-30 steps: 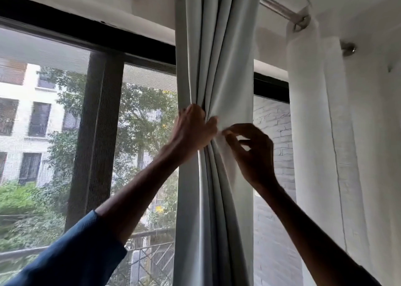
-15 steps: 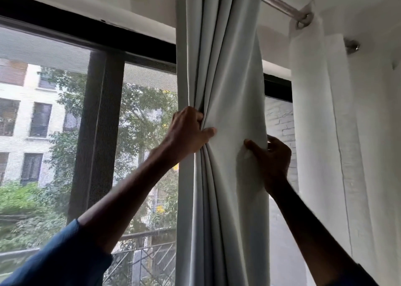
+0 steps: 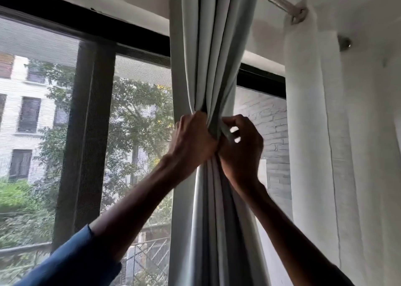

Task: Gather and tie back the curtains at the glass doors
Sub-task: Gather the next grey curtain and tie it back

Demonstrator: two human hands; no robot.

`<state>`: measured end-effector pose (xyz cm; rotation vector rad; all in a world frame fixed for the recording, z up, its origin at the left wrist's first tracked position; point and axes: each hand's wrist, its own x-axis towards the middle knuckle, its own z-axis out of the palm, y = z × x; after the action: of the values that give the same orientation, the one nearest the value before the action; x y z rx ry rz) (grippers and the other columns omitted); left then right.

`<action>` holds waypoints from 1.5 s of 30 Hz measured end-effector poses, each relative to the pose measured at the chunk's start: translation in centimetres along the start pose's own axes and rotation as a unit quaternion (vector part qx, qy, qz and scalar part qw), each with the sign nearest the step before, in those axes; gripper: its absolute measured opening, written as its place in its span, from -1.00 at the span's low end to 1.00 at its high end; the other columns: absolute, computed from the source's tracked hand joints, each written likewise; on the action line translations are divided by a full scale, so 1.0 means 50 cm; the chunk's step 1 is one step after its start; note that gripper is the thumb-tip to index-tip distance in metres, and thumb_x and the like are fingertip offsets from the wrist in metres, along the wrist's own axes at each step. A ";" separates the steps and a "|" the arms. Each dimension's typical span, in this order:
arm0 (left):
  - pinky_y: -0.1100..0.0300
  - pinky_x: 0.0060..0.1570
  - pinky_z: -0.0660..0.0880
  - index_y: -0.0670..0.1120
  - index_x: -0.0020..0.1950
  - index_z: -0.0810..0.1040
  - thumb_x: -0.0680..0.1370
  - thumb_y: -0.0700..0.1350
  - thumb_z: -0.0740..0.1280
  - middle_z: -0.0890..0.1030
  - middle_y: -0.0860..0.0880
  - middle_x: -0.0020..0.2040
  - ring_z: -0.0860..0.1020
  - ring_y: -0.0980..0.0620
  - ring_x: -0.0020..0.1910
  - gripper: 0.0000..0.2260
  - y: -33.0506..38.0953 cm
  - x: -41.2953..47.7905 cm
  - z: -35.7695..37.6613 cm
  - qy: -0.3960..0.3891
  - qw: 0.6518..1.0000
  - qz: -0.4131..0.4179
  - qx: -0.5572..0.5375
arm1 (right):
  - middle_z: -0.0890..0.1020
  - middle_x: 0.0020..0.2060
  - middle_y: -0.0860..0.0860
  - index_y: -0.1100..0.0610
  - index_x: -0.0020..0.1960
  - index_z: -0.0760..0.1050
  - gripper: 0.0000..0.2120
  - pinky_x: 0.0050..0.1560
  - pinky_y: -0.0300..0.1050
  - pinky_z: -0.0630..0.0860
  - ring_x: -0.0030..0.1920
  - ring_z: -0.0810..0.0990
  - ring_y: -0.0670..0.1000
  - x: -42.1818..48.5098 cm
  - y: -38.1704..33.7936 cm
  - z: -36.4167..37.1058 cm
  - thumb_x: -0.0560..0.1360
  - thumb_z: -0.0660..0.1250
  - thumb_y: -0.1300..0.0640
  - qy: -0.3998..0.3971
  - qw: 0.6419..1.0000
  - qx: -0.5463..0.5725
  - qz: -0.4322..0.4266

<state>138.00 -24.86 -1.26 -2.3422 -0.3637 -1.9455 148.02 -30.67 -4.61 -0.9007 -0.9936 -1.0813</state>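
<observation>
Grey curtain (image 3: 208, 58): hangs from the top of view, in front of the dark door frame (image 3: 86, 134). It sits between the screened glass pane (image 3: 141, 123) on the left and a narrower pane on the right. At mid-height it is bunched into a tight waist. Above that the folds widen; below they fall in narrow pleats out of the bottom of view.

Left grip (image 3: 193, 140): fingers curled round the gathered cloth from the left side, knuckles toward me, clamping the bunch. Bare forearm runs down to a blue sleeve (image 3: 71, 262) at lower left.

Right grip (image 3: 240, 149): pressed against the left one, the two touching at the heel. Its fingers are curled over, pinching a narrow fold of the same grey cloth at the right edge of the bunch. Daylight shows through small gaps between the fingers.

Metal curtain rod (image 3: 275, 0): runs from behind the grey curtain toward upper right. It passes through an eyelet of a white sheer curtain (image 3: 308, 112), which hangs straight, well apart from both hands.

Outside: trees (image 3: 138, 112), a pale building (image 3: 23, 112), a railing low down, and a pale brick wall (image 3: 271, 121) behind the right pane.
</observation>
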 end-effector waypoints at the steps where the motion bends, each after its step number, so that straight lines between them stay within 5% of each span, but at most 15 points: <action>1: 0.13 -0.42 0.33 -0.11 -0.29 0.38 0.47 -0.07 0.36 0.49 -0.11 -0.35 0.53 -0.22 -0.32 -0.78 -0.005 0.004 -0.003 -0.004 1.000 0.002 -0.003 | 0.66 -0.17 -0.08 0.11 -0.07 0.61 -0.94 -0.18 -0.05 0.53 -0.22 0.59 -0.05 -0.001 -0.010 0.005 0.54 0.37 0.13 -0.009 1.000 0.004 -0.014; 4: 0.12 -0.45 0.38 -0.12 -0.31 0.38 0.44 -0.11 0.34 0.44 -0.05 -0.40 0.52 -0.20 -0.36 -0.80 -0.022 0.007 -0.020 -0.020 1.000 0.000 0.009 | 0.65 -0.17 -0.06 0.14 -0.04 0.60 -0.97 -0.16 -0.18 0.49 -0.22 0.56 -0.08 -0.011 -0.023 0.018 0.54 0.39 0.20 -0.040 0.998 0.008 -0.048; 8: 0.14 -0.48 0.19 -0.08 -0.38 0.22 0.43 -0.21 0.30 0.33 -0.03 -0.47 0.42 -0.26 -0.39 -0.71 -0.039 0.000 -0.031 -0.031 0.999 0.015 0.017 | 0.66 -0.11 -0.02 0.17 0.06 0.60 -0.78 -0.15 -0.16 0.54 -0.17 0.61 -0.05 -0.052 -0.023 0.029 0.42 0.44 0.32 -0.071 0.994 -0.012 -0.077; 13: 0.10 -0.44 0.26 -0.10 -0.32 0.33 0.49 -0.21 0.24 0.42 -0.05 -0.39 0.45 -0.14 -0.35 -0.81 -0.055 0.007 -0.029 -0.063 0.998 -0.021 -0.005 | 0.63 -0.03 -0.02 0.17 0.21 0.56 -0.67 -0.14 -0.16 0.57 -0.11 0.62 -0.03 -0.073 -0.029 0.016 0.45 0.38 0.23 -0.117 0.988 -0.011 -0.098; 17: 0.10 -0.36 0.23 -0.11 -0.20 0.44 0.62 -0.01 0.09 0.53 -0.10 -0.24 0.48 -0.10 -0.27 -0.71 -0.053 -0.001 -0.026 -0.058 0.998 -0.015 -0.005 | 0.55 -0.03 -0.01 0.16 0.22 0.57 -0.72 -0.02 -0.40 0.38 -0.05 0.50 -0.16 -0.082 -0.016 -0.004 0.51 0.36 0.24 -0.199 0.975 -0.005 -0.095; 20: 0.09 -0.21 0.36 -0.09 -0.03 0.50 0.61 0.20 0.11 0.58 -0.08 -0.10 0.48 -0.07 -0.18 -0.62 -0.051 -0.002 -0.014 -0.053 0.997 -0.055 0.015 | 0.51 -0.01 -0.01 0.20 0.14 0.58 -0.80 0.01 -0.43 0.35 -0.01 0.48 -0.18 -0.085 0.001 -0.018 0.52 0.37 0.27 -0.277 0.957 0.062 -0.068; 25: 0.12 -0.13 0.26 -0.13 0.16 0.47 0.54 0.09 0.35 0.54 -0.12 0.07 0.47 -0.12 0.04 -0.65 -0.052 0.005 0.004 -0.052 0.992 -0.115 -0.004 | 0.67 0.01 0.04 0.27 0.16 0.63 -0.77 0.00 -0.19 0.56 0.03 0.65 -0.04 -0.052 0.033 -0.047 0.50 0.38 0.29 -0.331 0.916 0.216 0.061; 28: 0.15 -0.11 0.28 -0.17 0.21 0.46 0.54 0.10 0.36 0.50 -0.06 0.06 0.42 -0.02 0.03 -0.60 -0.061 0.009 0.010 -0.078 0.993 -0.080 -0.033 | 0.71 0.11 -0.04 0.17 0.22 0.64 -0.68 0.06 -0.10 0.65 0.13 0.67 -0.06 -0.023 0.067 -0.062 0.48 0.49 0.28 -0.269 0.936 0.198 0.114; 30: 0.07 0.04 0.47 -0.14 0.31 0.47 0.47 0.22 0.38 0.56 -0.04 0.16 0.50 -0.03 0.12 -0.43 -0.071 0.013 0.009 -0.093 0.988 -0.068 -0.101 | 0.66 0.21 -0.08 0.07 0.34 0.56 -0.48 0.13 -0.15 0.63 0.20 0.63 -0.09 -0.007 0.100 -0.058 0.41 0.58 0.06 -0.232 0.943 0.169 0.171; 32: -0.02 0.18 0.53 -0.11 0.36 0.48 0.42 0.27 0.41 0.57 -0.05 0.25 0.54 -0.03 0.20 -0.36 -0.075 0.010 0.001 -0.103 0.978 -0.077 -0.164 | 0.59 0.32 -0.05 0.06 0.47 0.42 -0.21 0.32 -0.08 0.52 0.33 0.56 -0.08 0.008 0.124 -0.045 0.35 0.60 -0.16 -0.264 0.902 0.205 0.272; 34: -0.03 0.16 0.58 -0.11 0.29 0.54 0.43 0.19 0.46 0.62 -0.03 0.20 0.61 0.02 0.15 -0.45 -0.079 0.009 -0.004 -0.115 0.962 -0.077 -0.237 | 0.56 0.36 0.10 0.15 0.46 0.43 -0.30 0.46 0.15 0.38 0.41 0.51 0.08 0.014 0.141 -0.032 0.47 0.49 -0.19 -0.338 0.840 0.279 0.319; 36: 0.05 0.07 0.63 -0.14 0.22 0.60 0.50 0.02 0.48 0.69 -0.02 0.11 0.67 0.08 0.06 -0.63 -0.077 0.008 -0.011 -0.130 0.945 -0.065 -0.292 | 0.62 0.28 0.20 0.20 0.30 0.60 -0.59 0.39 0.10 0.46 0.34 0.58 0.15 0.011 0.133 -0.026 0.62 0.31 -0.07 -0.375 0.788 0.348 0.342; 39: 0.20 -0.05 0.63 -0.20 0.21 0.61 0.55 -0.11 0.44 0.71 -0.01 0.06 0.70 0.08 0.00 -0.73 -0.072 0.002 -0.022 -0.146 0.922 -0.063 -0.352 | 0.72 0.12 0.08 0.09 0.12 0.72 -0.59 0.11 -0.08 0.63 0.12 0.70 0.03 -0.004 0.120 -0.017 0.57 0.23 -0.14 -0.381 0.686 0.456 0.419; 42: 0.21 -0.04 0.63 -0.22 0.22 0.60 0.55 -0.12 0.44 0.71 -0.03 0.08 0.70 0.07 0.01 -0.71 -0.076 0.003 -0.025 -0.149 0.917 -0.068 -0.365 | 0.72 0.11 0.08 0.09 0.15 0.71 -0.57 0.09 -0.09 0.63 0.11 0.71 0.02 -0.011 0.118 -0.004 0.51 0.31 -0.18 -0.365 0.680 0.478 0.419; 45: 0.09 0.05 0.64 -0.21 0.24 0.59 0.54 -0.08 0.46 0.70 -0.05 0.10 0.69 0.05 0.03 -0.67 -0.082 0.006 -0.027 -0.149 0.923 -0.062 -0.350 | 0.73 0.09 0.05 0.07 0.12 0.72 -0.57 0.09 -0.12 0.62 0.11 0.71 -0.01 -0.007 0.126 -0.002 0.57 0.17 -0.12 -0.375 0.689 0.466 0.408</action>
<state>135.83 -21.13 -1.10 -3.1352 0.2311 -2.0061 154.08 -29.23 -5.58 -0.7390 -1.3691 0.6571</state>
